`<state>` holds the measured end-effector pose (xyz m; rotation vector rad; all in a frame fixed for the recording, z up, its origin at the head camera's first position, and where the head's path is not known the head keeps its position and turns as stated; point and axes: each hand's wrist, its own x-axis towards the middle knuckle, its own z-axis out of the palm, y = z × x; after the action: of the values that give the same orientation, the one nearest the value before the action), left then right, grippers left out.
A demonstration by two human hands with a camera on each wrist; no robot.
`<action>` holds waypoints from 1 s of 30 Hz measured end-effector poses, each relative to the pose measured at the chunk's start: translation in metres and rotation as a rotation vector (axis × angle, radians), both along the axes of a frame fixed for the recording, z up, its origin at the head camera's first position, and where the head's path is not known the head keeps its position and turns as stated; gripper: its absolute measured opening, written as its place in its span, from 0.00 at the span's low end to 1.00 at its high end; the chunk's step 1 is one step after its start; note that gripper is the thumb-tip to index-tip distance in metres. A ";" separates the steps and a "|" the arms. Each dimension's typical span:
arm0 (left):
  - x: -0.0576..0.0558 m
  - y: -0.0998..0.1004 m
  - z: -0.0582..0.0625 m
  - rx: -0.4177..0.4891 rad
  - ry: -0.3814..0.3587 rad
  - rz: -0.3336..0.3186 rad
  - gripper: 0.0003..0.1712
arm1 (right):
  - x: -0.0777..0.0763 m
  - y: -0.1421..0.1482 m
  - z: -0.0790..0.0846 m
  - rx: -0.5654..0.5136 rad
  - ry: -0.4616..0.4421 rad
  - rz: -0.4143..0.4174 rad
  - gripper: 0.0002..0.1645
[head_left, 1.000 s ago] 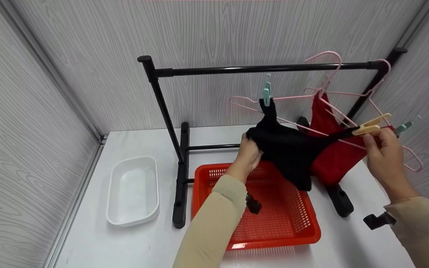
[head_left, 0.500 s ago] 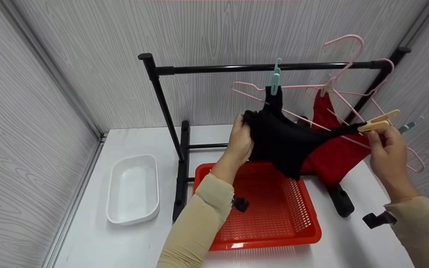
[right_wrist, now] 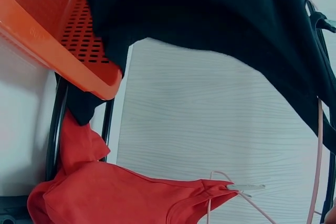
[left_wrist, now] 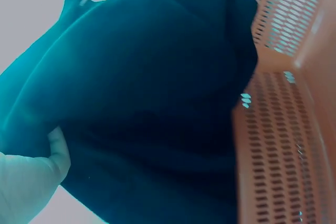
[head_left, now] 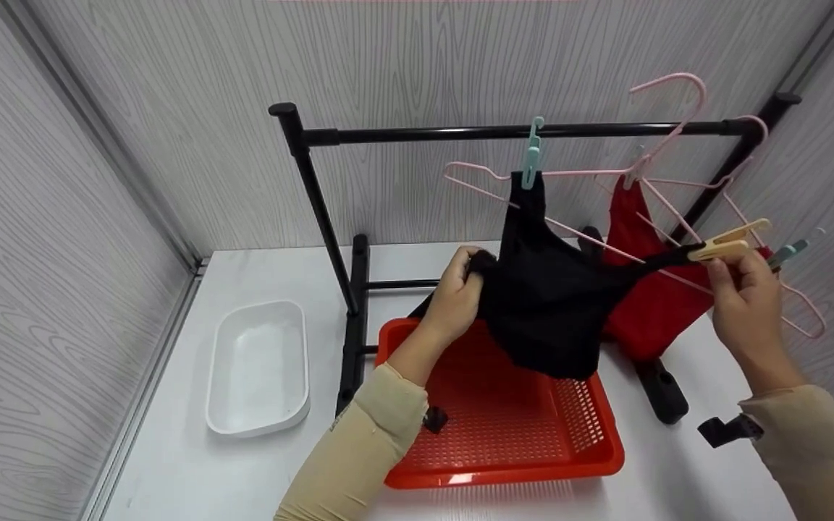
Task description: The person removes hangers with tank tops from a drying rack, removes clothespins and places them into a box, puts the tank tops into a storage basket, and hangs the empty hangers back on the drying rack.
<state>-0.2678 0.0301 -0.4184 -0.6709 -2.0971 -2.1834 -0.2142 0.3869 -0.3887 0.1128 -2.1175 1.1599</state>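
Observation:
A black garment hangs from a pink hanger, clipped by a teal clothespin on the left and a yellow clothespin on the right. My left hand grips the garment's bunched left edge; the thumb shows against the cloth in the left wrist view. With thumb and fingers, my right hand pinches the yellow clothespin at the hanger's end. The hanger's hook rises above the black rod; whether it touches the rod I cannot tell.
Behind, a red garment hangs on another pink hanger at the right of the black rack. A red perforated basket stands below the black garment. On the left of the white table sits a white tub.
My left hand has shifted left, drawing the black garment's edge with it and spreading the cloth. The hanger's hook has risen to the right. My right hand stays almost in place.

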 end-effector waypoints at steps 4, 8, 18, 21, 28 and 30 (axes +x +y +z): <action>-0.002 -0.005 -0.013 -0.142 -0.025 -0.015 0.13 | 0.003 -0.006 0.002 0.015 0.006 0.006 0.09; -0.005 -0.010 -0.026 -0.289 -0.039 -0.007 0.15 | 0.006 -0.013 0.004 0.016 0.019 0.018 0.08; -0.009 -0.018 -0.046 -0.573 -0.035 -0.055 0.24 | -0.001 -0.003 -0.010 0.015 -0.015 0.031 0.08; -0.009 -0.020 -0.052 -0.645 -0.020 -0.100 0.27 | 0.000 -0.004 -0.012 0.025 -0.016 0.031 0.07; -0.012 -0.022 -0.067 -0.760 -0.005 -0.204 0.24 | 0.000 -0.007 -0.017 0.058 -0.054 0.032 0.07; -0.013 -0.020 -0.071 -0.786 -0.017 -0.196 0.21 | 0.000 -0.009 -0.017 0.069 -0.051 0.042 0.07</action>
<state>-0.2805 0.0102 -0.4889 -0.9153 -3.0005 -1.3523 -0.2144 0.3777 -0.4058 0.1618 -2.2103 1.1253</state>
